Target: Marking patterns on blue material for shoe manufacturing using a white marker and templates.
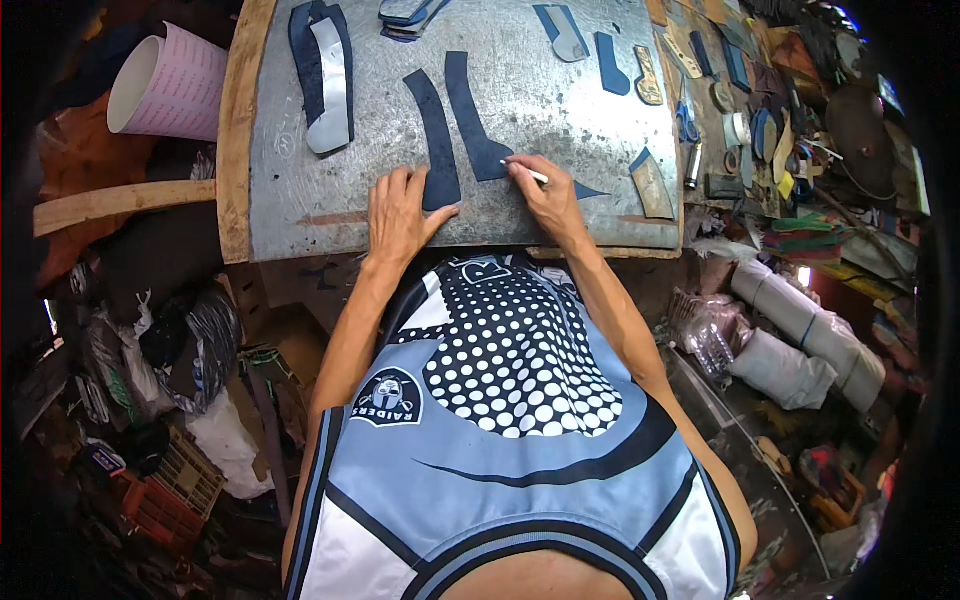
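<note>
- Left grip (398, 212) is spreading open against dark strip (436, 145).
- Right grip (550, 198) is pinching white pen (540, 178).
- Dark strip is seeming light, flexible, best edge-held beside left grip.

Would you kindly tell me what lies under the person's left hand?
The left hand touches the lower end of a dark blue strip, with metal tabletop showing around. What the hand covers cannot be seen.

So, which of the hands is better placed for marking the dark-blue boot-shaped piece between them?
Likely the right hand: it grips a slim white stick, tip at that piece, while the left hand rests against a curved dark-blue strip.
</note>
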### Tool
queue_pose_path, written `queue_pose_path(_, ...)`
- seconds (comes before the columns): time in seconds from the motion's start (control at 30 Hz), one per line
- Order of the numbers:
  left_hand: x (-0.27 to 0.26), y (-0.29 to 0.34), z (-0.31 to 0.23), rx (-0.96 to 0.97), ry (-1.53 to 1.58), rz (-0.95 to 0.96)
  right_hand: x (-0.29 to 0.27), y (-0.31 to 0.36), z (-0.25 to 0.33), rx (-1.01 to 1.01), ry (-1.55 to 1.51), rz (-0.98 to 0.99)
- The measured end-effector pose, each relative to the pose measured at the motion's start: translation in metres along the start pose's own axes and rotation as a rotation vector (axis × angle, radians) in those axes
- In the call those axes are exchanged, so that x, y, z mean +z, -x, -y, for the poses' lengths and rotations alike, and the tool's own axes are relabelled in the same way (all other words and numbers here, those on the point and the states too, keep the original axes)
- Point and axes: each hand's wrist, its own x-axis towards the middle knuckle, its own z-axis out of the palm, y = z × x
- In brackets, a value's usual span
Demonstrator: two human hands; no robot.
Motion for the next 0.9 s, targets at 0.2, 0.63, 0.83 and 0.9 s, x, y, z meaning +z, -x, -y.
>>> queue_pose_path(0.2,0.015,0.011,0.006,-0.003,-0.042,-0.129,0.016,-0.011,-0.007,0.066,0.058,0.034)
queue_pose_path(0.63,0.022,0.012,0.012,-0.004,-0.045,-0.18,0.0,-0.004,0.005,0.313,-0.186,0.145)
queue_pose_path(0.83,0.02,0.013,0.012,-0.004,0.007,-0.172,0.032,0.008,0.021,0.27,-0.174,0.178)
queue_pose_path(0.9,0.022,0.013,0.012,0.023,0.024,-0.177,0.044,0.005,0.023,0.064,0.017,0.208)
